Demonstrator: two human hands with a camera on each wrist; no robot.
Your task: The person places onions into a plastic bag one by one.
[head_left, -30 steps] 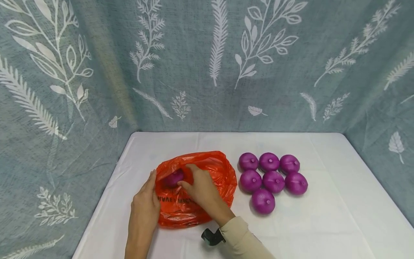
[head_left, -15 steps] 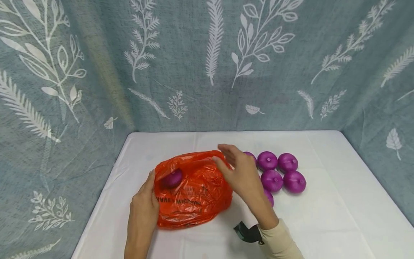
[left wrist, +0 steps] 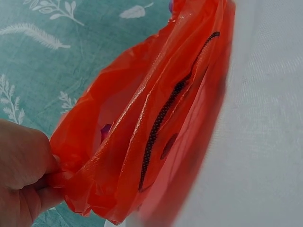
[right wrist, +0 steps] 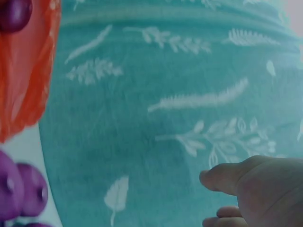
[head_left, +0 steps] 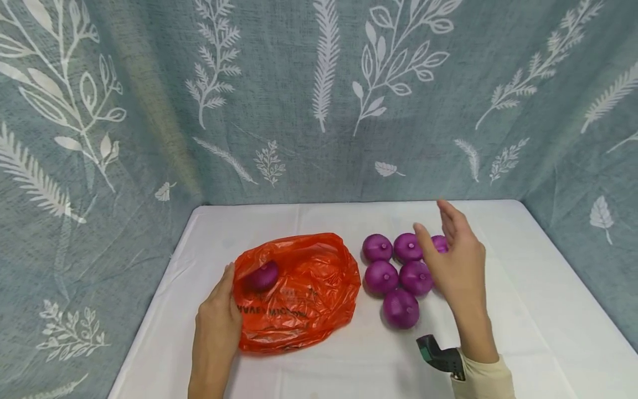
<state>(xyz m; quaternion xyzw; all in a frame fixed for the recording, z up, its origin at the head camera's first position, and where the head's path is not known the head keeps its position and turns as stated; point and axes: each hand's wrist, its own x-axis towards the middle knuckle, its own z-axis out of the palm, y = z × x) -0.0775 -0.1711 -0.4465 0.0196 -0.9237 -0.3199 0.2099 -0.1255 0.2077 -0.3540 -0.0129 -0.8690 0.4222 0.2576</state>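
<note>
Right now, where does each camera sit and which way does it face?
Head: worn on the head, looking forward and down at the white table; the left hand, the right hand and right sleeve show.
Left wrist: on that wrist, looking at the red bag; the left hand shows at left, pinching the bag's edge.
Right wrist: on that wrist, looking towards the leaf-patterned curtain; part of the right hand shows lower right.
Shared: head and right wrist both show the bag, the curtain and purple onions.

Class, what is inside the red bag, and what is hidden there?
One purple onion shows inside the red bag, near the edge the left hand pinches. The bag covers part of the onion; anything under the folds cannot be seen.
</note>
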